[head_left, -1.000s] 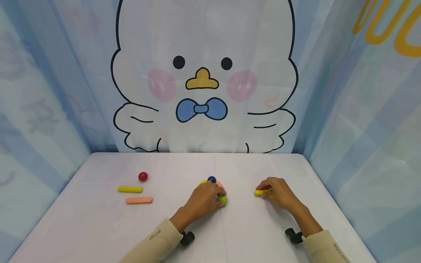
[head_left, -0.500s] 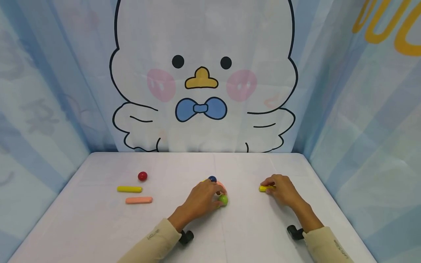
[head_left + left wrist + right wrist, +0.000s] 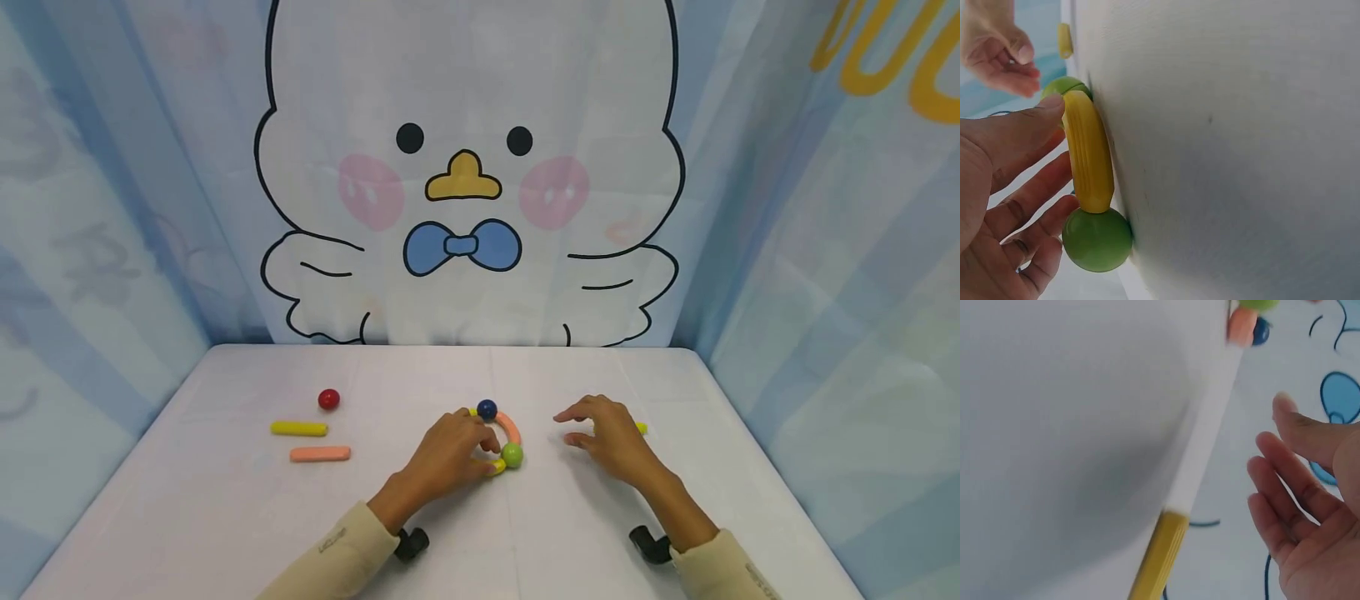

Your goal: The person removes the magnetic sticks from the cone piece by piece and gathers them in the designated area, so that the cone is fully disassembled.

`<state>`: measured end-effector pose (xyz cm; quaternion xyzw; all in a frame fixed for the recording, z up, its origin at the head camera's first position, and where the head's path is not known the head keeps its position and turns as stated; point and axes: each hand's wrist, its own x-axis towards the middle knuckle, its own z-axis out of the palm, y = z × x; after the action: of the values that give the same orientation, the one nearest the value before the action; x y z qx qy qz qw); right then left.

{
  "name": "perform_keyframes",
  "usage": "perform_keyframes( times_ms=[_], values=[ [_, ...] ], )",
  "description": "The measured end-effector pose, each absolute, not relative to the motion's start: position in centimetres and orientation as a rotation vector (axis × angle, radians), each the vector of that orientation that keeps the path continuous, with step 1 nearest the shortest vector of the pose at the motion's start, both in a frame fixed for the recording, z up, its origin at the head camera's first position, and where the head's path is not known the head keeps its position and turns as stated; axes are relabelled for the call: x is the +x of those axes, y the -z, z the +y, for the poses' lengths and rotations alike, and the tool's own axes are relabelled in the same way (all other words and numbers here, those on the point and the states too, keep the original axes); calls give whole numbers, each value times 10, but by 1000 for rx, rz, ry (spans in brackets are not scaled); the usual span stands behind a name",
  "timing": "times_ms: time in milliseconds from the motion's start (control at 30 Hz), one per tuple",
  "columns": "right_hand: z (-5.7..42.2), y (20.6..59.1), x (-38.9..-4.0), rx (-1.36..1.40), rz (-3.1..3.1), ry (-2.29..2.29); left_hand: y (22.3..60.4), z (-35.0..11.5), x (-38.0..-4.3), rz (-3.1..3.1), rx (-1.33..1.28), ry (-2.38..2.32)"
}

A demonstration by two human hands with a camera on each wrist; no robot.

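A ring-shaped chain of curved rods and balls lies mid-table. It has a dark blue ball, a curved salmon rod, a green ball and a curved yellow rod; its left side is hidden. My left hand holds the curved yellow rod, thumb at one end and fingers behind it; another green ball sits at the rod's near end. To the right, my right hand hovers with fingers spread, touching nothing. Behind it lies a straight yellow rod, partly hidden in the head view.
At the table's left lie a red ball, a straight yellow rod and a straight salmon rod. A curtain printed with a cartoon bird hangs behind the table's back edge.
My right hand carried the yellow rod slightly right, let it go and came back left. My left hand has drawn back a little leftward, uncovering more of the ring.
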<state>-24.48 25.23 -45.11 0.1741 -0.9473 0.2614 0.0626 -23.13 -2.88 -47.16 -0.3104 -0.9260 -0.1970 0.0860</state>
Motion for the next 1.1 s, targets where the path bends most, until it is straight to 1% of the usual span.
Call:
perform_keyframes(
  times_ms=[233, 500, 800, 967, 1100],
  values=[
    [215, 457, -238, 707, -2881, -918, 474, -26, -231, -2763, -927, 518],
    [194, 468, -240, 843, -2836, -940, 475, -27, -232, -2746, -932, 520],
    [170, 466, -236, 897, -2846, -846, 468, -55, -231, -2803, -813, 594],
    [157, 468, -236, 944, -2875, -845, 468, -68, -233, -2842, -741, 732],
    [149, 470, -237, 1000, -2877, -816, 471, -72, -235, -2823, -758, 836]
  ],
)
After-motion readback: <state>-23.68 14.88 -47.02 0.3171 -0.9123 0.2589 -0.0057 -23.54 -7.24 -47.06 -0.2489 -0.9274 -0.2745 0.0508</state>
